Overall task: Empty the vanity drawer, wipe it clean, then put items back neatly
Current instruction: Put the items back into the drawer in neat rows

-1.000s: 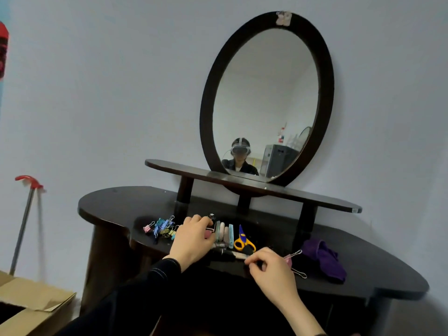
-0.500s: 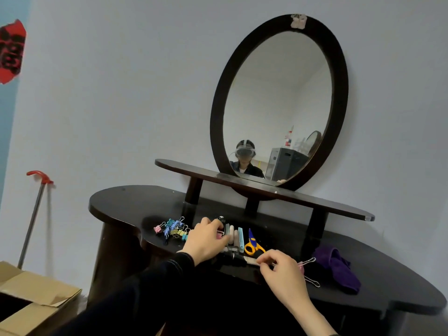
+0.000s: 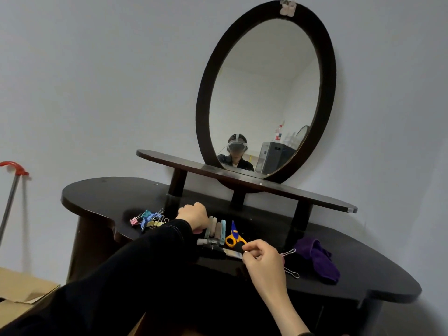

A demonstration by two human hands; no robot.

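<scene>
On the vanity top (image 3: 101,195) we see yellow-handled scissors (image 3: 234,237). Just left of them lies a row of pastel sticks (image 3: 217,229), and our left hand (image 3: 194,215) rests curled at its far side. Just right of the scissors, our right hand (image 3: 263,259) curls over a pink binder clip (image 3: 283,259). Farther right lies a purple cloth (image 3: 317,260), and well left a heap of binder clips (image 3: 149,218).
</scene>
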